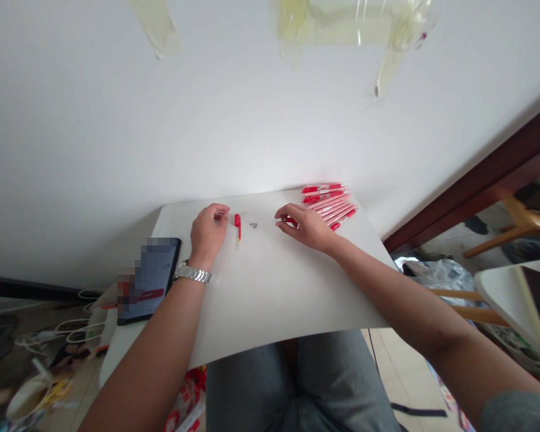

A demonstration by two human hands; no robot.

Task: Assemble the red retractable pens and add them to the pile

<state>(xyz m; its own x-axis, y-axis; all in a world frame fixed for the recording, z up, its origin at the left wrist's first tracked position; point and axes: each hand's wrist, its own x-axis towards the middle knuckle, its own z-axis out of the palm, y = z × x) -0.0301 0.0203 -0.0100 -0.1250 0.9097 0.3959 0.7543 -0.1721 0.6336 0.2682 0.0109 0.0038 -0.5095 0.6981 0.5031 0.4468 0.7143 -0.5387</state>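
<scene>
My left hand point(208, 233), with a metal watch point(192, 272) at its wrist, hovers over the left side of the white table point(270, 282). Its fingers are loosely curled, thumb apart from them, and I make out nothing held. Just right of it lie a red pen part point(237, 219) and a thin refill-like piece point(239, 240) with an orange end. Farther right are tiny grey metal pieces point(253, 225). My right hand point(306, 225) is closed round a red pen piece point(291, 221), mostly hidden by the fingers. Beside that hand lie several red pens point(330, 203), some partly covered.
A tablet point(150, 285) with a dark case lies at the table's left edge. The white wall point(207, 120) rises behind the table, with tape strips on it. At right stand another table point(499, 279) and wooden furniture. Cables point(67, 330) lie low at left.
</scene>
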